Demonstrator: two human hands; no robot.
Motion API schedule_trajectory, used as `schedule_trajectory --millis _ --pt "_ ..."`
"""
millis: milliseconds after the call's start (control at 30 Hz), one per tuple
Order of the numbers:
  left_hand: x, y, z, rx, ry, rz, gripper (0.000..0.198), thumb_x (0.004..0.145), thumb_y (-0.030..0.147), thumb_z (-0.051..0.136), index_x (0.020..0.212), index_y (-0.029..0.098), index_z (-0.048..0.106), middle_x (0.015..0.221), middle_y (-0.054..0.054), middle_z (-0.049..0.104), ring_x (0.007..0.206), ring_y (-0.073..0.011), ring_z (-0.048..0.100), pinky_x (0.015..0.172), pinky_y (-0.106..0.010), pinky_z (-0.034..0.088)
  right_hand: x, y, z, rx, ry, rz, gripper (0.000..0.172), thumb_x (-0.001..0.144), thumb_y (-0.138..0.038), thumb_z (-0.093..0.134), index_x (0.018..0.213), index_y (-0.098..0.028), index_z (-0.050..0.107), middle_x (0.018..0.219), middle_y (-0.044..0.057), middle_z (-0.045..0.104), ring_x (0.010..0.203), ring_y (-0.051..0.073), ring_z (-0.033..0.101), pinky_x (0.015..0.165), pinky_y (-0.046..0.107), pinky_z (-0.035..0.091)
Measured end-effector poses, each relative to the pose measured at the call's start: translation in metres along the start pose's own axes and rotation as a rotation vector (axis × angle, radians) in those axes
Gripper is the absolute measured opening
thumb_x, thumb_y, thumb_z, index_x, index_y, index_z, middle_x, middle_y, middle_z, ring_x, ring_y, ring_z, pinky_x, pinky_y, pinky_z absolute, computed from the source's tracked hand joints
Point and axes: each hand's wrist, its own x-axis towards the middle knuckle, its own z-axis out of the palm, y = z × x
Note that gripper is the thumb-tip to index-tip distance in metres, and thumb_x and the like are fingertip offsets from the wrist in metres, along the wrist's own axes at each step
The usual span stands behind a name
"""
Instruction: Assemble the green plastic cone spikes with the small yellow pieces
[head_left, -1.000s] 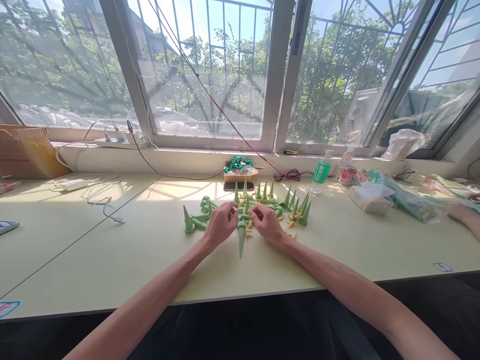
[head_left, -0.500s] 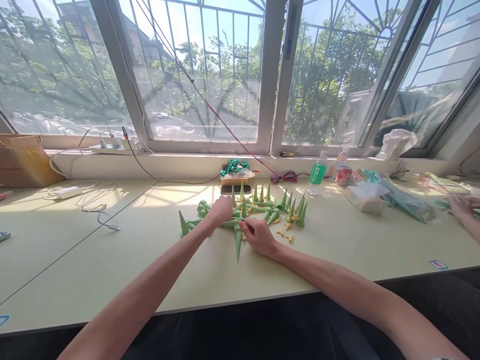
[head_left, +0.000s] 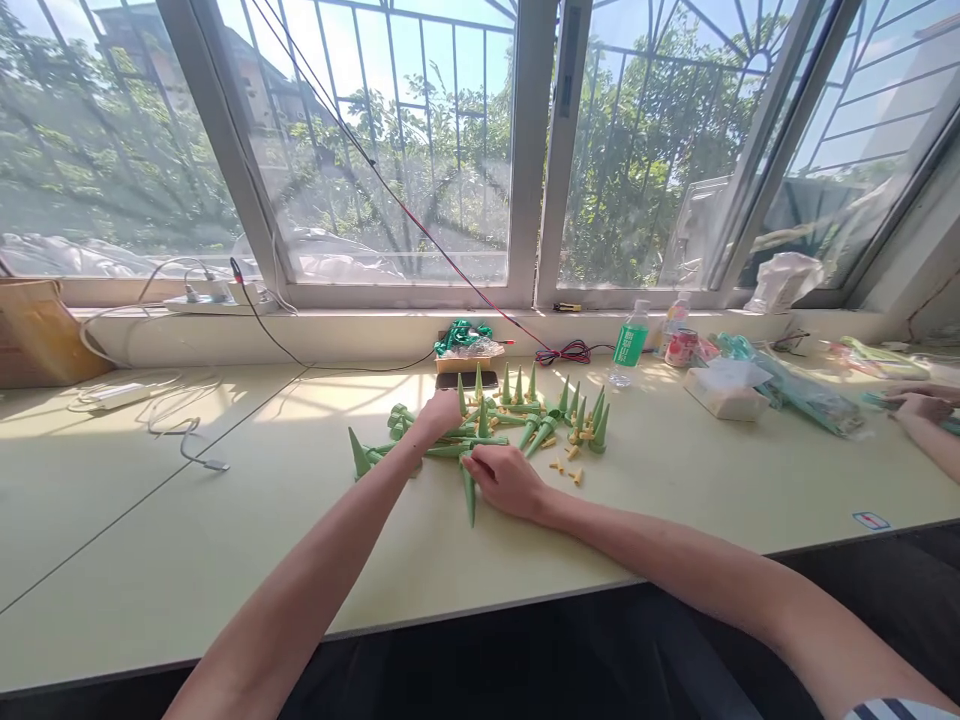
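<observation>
Reaching farther than a second ago, the left hand (head_left: pixel 441 412) is curling its fingers into the green cones (head_left: pixel 525 420) mid-table (head_left: pixel 225 520); the right hand (head_left: pixel 506 480) is pinching one lying cone (head_left: pixel 469 495).

Workshop, long worktable (head_left: pixel 225 540), barred windows (head_left: pixel 420 150)

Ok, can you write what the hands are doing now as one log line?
left hand: on pile of green spikes | right hand: beside lying green spike | table: yellow bits scattered
</observation>
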Motion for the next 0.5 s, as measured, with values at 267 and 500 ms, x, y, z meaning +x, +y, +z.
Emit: schedule_trajectory --millis 267,500 --pt "-0.008 0.002 0.000 -0.027 0.089 0.046 0.011 0.067 0.005 0.062 0.073 0.014 0.066 0.076 -0.014 0.067 0.072 -0.0247 0.065 0.058 -0.026 0.044 0.000 0.001 -0.002 0.027 -0.020 -0.031 0.032 0.097 -0.025 0.045 0.066 -0.020 0.038 0.061 -0.003 0.043 0.057 0.012 0.037 0.057 0.024 0.028" --pt "-0.045 0.000 -0.016 -0.087 0.281 0.199 0.021 0.073 0.000 0.049 0.064 0.016 0.058 0.069 -0.010 0.059 0.061 -0.0199 0.055 0.054 -0.028 0.034 -0.002 0.003 -0.003 0.160 0.055 -0.002 0.029 0.097 -0.027 0.043 0.068 -0.020 0.042 0.062 -0.003 0.046 0.057 0.011 0.040 0.057 0.024 0.031"
